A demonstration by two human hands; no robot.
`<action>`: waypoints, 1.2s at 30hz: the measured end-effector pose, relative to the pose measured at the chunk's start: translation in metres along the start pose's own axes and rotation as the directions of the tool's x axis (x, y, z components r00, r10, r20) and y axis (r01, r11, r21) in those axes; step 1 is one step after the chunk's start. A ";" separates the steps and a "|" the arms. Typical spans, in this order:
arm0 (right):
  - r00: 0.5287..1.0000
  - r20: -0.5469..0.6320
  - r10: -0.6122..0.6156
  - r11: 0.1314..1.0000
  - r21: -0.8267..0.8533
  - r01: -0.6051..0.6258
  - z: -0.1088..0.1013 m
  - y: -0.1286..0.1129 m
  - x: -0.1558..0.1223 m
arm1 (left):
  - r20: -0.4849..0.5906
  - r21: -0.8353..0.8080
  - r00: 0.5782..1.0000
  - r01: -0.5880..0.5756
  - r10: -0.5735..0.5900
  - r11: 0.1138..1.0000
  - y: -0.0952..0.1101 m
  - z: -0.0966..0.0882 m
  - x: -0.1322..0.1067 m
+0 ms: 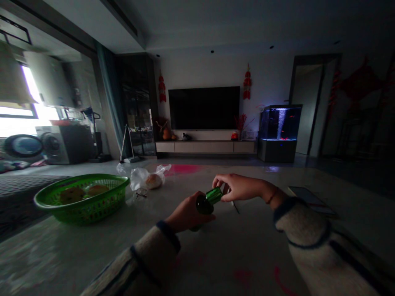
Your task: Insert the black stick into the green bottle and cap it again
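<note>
In front of me, my left hand (189, 211) is wrapped round a dark, shiny, round-ended bottle-like thing (204, 204), tilted over the table. A glossy green ribbed piece (213, 195) sticks out of it towards the right; whether the two are one item I cannot tell. The fingers of my right hand (236, 187) are bent in a pinch at the right end of that green piece. Just below my right hand shows a thin dark stick (236, 207); I cannot make out whether it is held or lies on the table.
On the table's left stands a green plastic basket (92, 211) with round yellowish items inside. Behind it lie a clear plastic bag (138, 177), a brownish round item (153, 181) and glasses (141, 193). A flat phone-like slab (311, 200) rests at right, near my sleeve.
</note>
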State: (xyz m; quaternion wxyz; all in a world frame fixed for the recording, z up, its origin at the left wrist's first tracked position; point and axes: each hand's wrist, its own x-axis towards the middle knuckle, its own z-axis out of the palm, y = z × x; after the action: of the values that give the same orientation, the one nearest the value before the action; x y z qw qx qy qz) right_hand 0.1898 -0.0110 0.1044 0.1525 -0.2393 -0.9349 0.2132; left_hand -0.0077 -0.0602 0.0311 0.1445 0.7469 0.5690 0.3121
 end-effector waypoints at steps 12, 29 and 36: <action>0.996 0.064 0.057 0.998 -0.025 -0.055 0.001 0.007 0.001 | -0.029 -0.022 0.999 -0.020 0.020 1.000 0.002 0.000 -0.001; 1.000 -0.002 0.019 1.000 -0.014 -0.019 0.001 0.009 0.002 | -0.079 -0.079 0.996 -0.041 0.034 0.996 -0.001 0.004 0.002; 0.994 -0.107 0.027 1.000 0.001 -0.027 0.000 0.022 0.005 | -0.228 -0.349 0.973 -0.063 -0.019 0.935 -0.010 0.019 0.015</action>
State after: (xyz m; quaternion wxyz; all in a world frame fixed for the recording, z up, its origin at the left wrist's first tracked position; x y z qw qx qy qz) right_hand 0.1943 0.0093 0.0949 0.1996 -0.2631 -0.9220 0.2019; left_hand -0.0013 -0.0399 0.0158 0.2066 0.6744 0.5079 0.4945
